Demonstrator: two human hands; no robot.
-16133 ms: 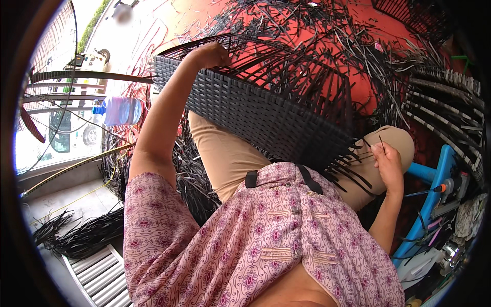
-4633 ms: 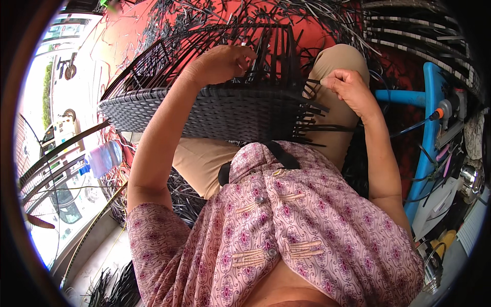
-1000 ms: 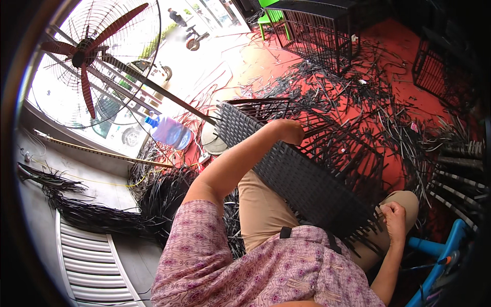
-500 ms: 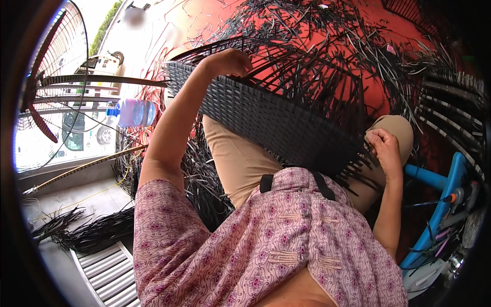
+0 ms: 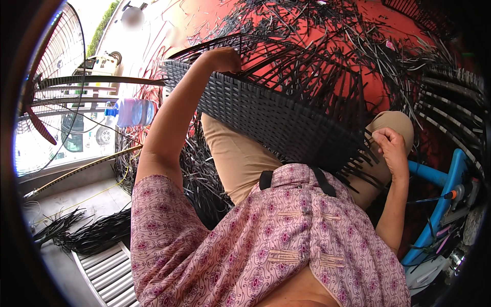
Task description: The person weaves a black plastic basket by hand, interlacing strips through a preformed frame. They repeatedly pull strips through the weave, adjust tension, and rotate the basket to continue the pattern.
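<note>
Black flat strips made up the woven panel (image 5: 261,110) that lay slantwise over your thighs, its left end higher in view and its right end down by your right leg. Behind its upper edge, dark bars (image 5: 307,77) and loose strips overlapped so thickly that you could not have told one from another. Your left hand (image 5: 225,60) was bent over that edge near the left end; its fingers curled down on the far side, their tips out of sight, so I cannot tell whether they pinched anything. Your right hand (image 5: 389,140) was held above your right thigh, just beside the fringe of loose ends (image 5: 365,169) at the panel's right end. Its thumb and forefinger came close together, the other fingers folded in; whether a strip was caught between them was too small to make out.

Your patterned shirt (image 5: 245,245) covered the lap's near side. At left, the fan (image 5: 43,92) was cut by the dark rim of the view, near a blue-tinted jug (image 5: 134,111). At right, a blue frame (image 5: 442,199) ran into shadow, and the cluttered tools beside it were hard to separate.
</note>
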